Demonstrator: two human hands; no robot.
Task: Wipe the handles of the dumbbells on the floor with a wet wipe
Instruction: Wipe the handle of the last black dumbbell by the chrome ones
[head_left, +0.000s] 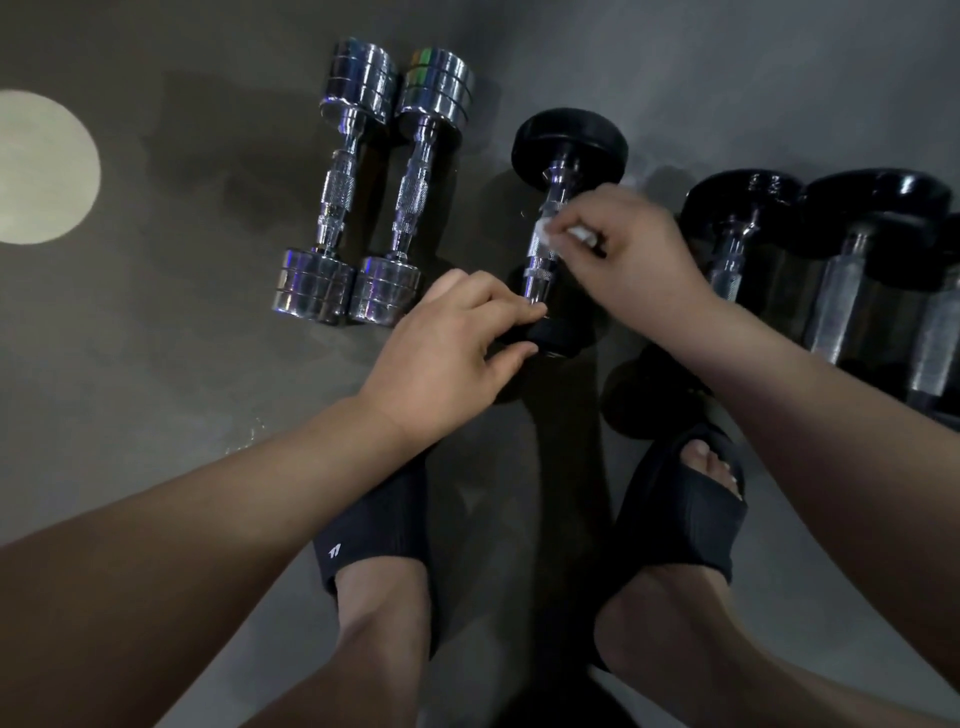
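Note:
A black-ended dumbbell (569, 143) lies on the grey floor at the middle, its chrome handle (540, 260) running toward me. My right hand (628, 249) pinches a small white wet wipe (548, 231) against that handle. My left hand (447, 348) holds the dumbbell's near black end (558, 335), fingers curled over it. Two chrome dumbbells (337, 182) (415, 192) lie side by side to the left. More black dumbbells (737, 234) (862, 270) lie to the right, partly hidden by my right forearm.
My two feet in black slide sandals (384, 525) (685, 499) stand just below the dumbbells. A pale round patch of light (36, 166) lies on the floor at the far left. Another dark weight end (644, 395) sits under my right forearm.

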